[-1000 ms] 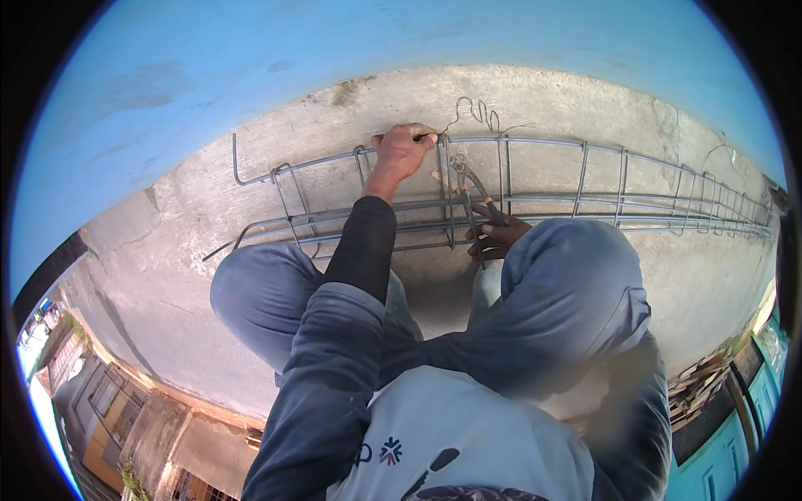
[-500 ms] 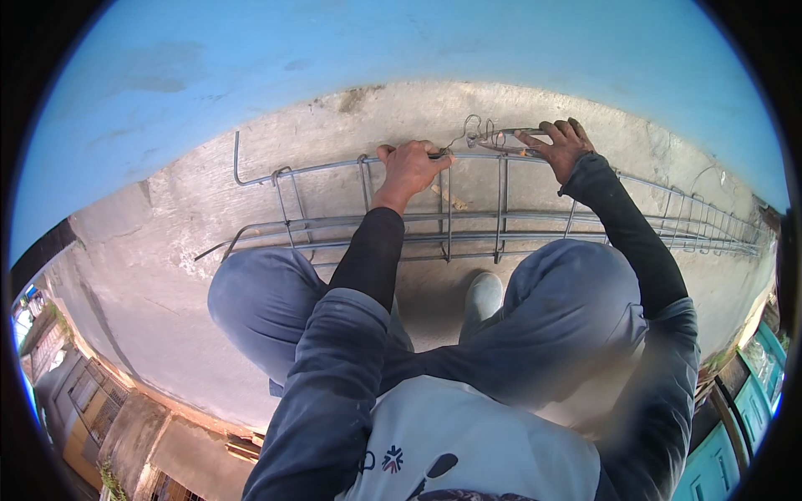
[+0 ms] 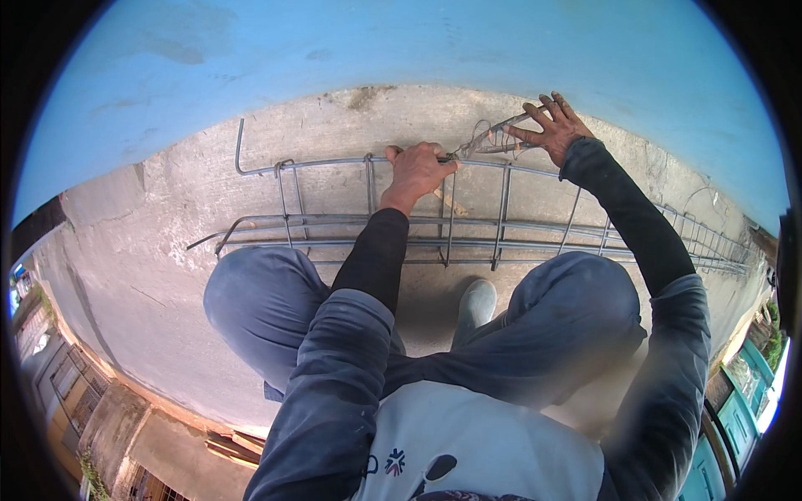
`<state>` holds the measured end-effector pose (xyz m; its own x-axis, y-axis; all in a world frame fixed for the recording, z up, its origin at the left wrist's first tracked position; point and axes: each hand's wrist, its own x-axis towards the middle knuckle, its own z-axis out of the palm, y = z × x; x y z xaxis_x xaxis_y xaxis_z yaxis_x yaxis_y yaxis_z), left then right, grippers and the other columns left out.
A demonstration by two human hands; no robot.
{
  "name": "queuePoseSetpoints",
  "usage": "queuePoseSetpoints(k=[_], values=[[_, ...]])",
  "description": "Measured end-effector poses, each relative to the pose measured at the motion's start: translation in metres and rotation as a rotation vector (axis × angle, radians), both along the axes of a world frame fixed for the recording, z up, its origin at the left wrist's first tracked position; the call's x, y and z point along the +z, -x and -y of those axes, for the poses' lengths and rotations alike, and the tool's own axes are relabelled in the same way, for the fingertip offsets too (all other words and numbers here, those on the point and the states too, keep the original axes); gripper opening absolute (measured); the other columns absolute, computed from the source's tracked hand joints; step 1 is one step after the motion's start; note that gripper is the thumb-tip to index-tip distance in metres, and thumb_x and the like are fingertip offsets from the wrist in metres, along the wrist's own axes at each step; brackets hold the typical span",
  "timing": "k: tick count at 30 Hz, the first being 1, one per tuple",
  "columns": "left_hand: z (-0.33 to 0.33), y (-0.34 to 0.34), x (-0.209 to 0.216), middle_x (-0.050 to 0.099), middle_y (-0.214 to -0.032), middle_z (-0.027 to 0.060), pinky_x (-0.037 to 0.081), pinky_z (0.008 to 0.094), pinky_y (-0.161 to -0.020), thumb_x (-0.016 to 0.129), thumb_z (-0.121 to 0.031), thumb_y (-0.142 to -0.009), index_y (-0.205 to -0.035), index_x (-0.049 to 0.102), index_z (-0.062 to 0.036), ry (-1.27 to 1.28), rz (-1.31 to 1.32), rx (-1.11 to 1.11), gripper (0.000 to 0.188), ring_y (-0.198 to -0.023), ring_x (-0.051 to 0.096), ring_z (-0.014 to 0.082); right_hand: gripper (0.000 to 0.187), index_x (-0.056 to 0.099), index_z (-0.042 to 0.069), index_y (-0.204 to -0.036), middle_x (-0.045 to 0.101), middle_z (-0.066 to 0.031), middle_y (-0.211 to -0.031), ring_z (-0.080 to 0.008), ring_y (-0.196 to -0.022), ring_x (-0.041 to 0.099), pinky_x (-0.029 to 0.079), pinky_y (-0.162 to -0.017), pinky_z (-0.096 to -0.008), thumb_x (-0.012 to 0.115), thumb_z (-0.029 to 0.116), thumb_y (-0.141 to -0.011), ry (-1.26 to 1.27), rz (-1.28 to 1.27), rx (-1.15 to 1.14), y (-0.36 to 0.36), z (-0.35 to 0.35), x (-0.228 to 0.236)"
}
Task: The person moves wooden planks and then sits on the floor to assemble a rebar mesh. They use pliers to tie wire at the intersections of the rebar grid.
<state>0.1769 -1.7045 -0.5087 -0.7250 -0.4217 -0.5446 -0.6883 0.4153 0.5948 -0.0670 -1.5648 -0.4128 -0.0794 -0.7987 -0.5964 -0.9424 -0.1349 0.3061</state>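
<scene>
A long rebar cage of steel rods and bent stirrups lies across the floor before me. My left hand is closed around its far rod, where a stirrup meets it. My right hand holds a pair of pincers, fingers spread along the parted handles. The jaws are at the rod, right beside my left fingertips. Thin tie wire loops around by the pincers; its end at the joint is partly hidden by my left fingers.
A blue wall rises just beyond the cage. My knees and one boot are close to its near side. A small wood scrap is on the concrete floor. Loose boards are at the lower left.
The pincers' jaws have come left and down to the rod beside my left hand. Their handles have spread wider, my right fingers fanning out. My left hand stays on the rod.
</scene>
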Motion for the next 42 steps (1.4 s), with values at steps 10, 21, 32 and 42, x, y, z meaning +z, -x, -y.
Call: queuePoseSetpoints(k=[10, 21, 32, 42], values=[[0.000, 0.000, -0.001, 0.064, -0.069, 0.0086, 0.019, 0.0503, -0.095, 0.070, -0.055, -0.081, -0.101, 0.077, -0.0094, 0.016, -0.005, -0.001, 0.050, -0.086, 0.061, 0.0286, 0.077, 0.022, 0.052, -0.150, 0.031, -0.0081, -0.157, -0.0343, -0.145, 0.030, 0.018, -0.123, -0.0491, 0.050, 0.007, -0.094, 0.062, 0.019, 0.144, 0.000, 0.017, 0.002], [0.000, 0.000, 0.006, 0.070, -0.083, 0.0114, 0.019, 0.0512, -0.097, 0.071, -0.053, -0.079, -0.101, 0.077, -0.0097, 0.024, -0.009, 0.009, 0.049, -0.096, 0.063, 0.0288, 0.046, 0.049, 0.024, -0.141, 0.061, -0.0111, -0.110, -0.0273, -0.100, 0.062, 0.049, -0.092, -0.0406, 0.051, 0.018, -0.096, 0.146, 0.146, 0.232, -0.007, 0.034, 0.023], [-0.014, -0.001, 0.005, 0.066, -0.111, 0.0149, 0.019, 0.0536, -0.107, 0.078, -0.046, -0.074, -0.129, 0.060, -0.0087, 0.138, -0.242, 0.119, 0.069, -0.116, 0.055, 0.0322, 0.018, 0.070, 0.014, -0.090, 0.067, -0.0044, -0.077, -0.0205, -0.073, 0.065, 0.051, -0.069, -0.0333, 0.066, 0.031, -0.087, -0.284, 0.527, -0.593, 0.017, 0.034, 0.018], [-0.087, 0.056, 0.037, 0.058, -0.107, 0.0116, 0.034, 0.0450, -0.099, 0.069, -0.010, -0.080, -0.132, 0.048, -0.0091, 0.196, -0.584, 0.048, 0.056, -0.109, 0.053, 0.0291, 0.041, 0.067, 0.003, -0.088, 0.068, -0.0110, -0.073, -0.0238, -0.064, 0.067, 0.053, -0.067, -0.0375, 0.061, 0.043, -0.091, -0.304, 0.531, -0.802, -0.020, -0.022, -0.013]])
